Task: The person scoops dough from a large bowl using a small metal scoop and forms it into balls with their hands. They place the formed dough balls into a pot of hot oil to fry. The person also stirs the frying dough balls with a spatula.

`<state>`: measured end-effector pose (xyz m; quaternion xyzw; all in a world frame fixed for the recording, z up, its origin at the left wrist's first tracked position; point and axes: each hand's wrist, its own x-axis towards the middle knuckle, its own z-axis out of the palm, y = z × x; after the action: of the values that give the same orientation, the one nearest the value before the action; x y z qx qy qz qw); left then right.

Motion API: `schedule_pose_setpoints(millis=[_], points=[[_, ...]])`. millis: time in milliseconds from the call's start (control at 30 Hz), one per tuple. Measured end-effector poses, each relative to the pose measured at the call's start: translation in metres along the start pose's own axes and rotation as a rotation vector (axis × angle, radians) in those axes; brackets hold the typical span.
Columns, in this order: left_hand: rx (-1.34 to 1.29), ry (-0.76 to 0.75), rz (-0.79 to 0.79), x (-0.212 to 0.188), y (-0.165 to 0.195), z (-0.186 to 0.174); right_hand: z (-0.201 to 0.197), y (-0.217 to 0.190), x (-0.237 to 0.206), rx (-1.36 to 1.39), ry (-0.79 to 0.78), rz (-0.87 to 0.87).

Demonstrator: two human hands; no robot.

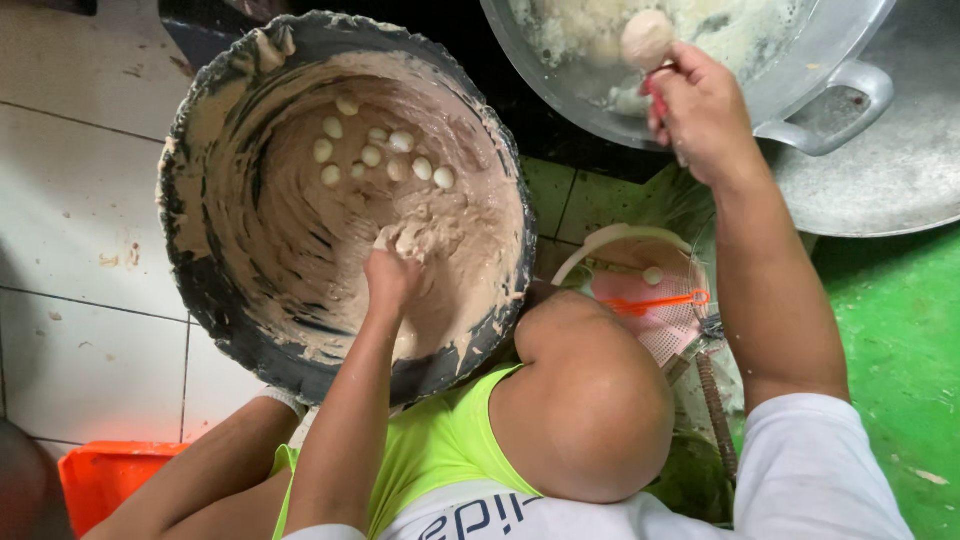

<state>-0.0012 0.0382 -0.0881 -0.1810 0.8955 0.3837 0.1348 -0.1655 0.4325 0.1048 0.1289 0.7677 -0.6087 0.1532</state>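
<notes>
My left hand (389,277) is down inside a large dark bucket (181,190) smeared with beige paste (300,215). Its fingers are curled into the paste near the middle. Several small white balls (372,155) lie on the paste at the far side. My right hand (702,112) reaches out over a wide metal pan (845,70) and grips a red-handled spoon (654,97). A round beige ball (647,38) sits on the spoon above the pale liquid in the pan.
My bare knee (590,400) juts up between my arms. Below the pan stands a white-rimmed tub with a pink strainer (668,330) and an orange handle (665,300). An orange container (105,475) is at the bottom left. White tiles (70,200) lie left, green floor (900,350) right.
</notes>
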Motion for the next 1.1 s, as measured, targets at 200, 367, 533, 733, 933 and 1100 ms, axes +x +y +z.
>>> schedule_pose_setpoints(millis=[200, 367, 533, 733, 933, 1100], points=[[0.209, 0.011, 0.125, -0.010, 0.040, -0.015, -0.058, 0.052, 0.043, -1.072, 0.353, -0.534], [0.065, 0.090, 0.107, -0.006, 0.052, -0.004, -0.082, 0.080, 0.055, -1.159, 0.357, -0.383], [-0.286, -0.080, -0.067, 0.010, 0.037, 0.008, -0.089, 0.077, 0.042, -1.130, 0.419, -0.488], [-0.608, -0.087, 0.206, 0.002, 0.058, -0.014, -0.075, 0.050, 0.008, -0.753, 0.342, -0.357], [0.357, -0.356, 0.120, -0.006, 0.084, -0.018, -0.018, 0.011, -0.034, -0.896, 0.299, -0.636], [-0.573, 0.028, 0.187, -0.008, 0.082, 0.008, 0.042, -0.018, -0.071, -0.664, 0.183, -0.546]])
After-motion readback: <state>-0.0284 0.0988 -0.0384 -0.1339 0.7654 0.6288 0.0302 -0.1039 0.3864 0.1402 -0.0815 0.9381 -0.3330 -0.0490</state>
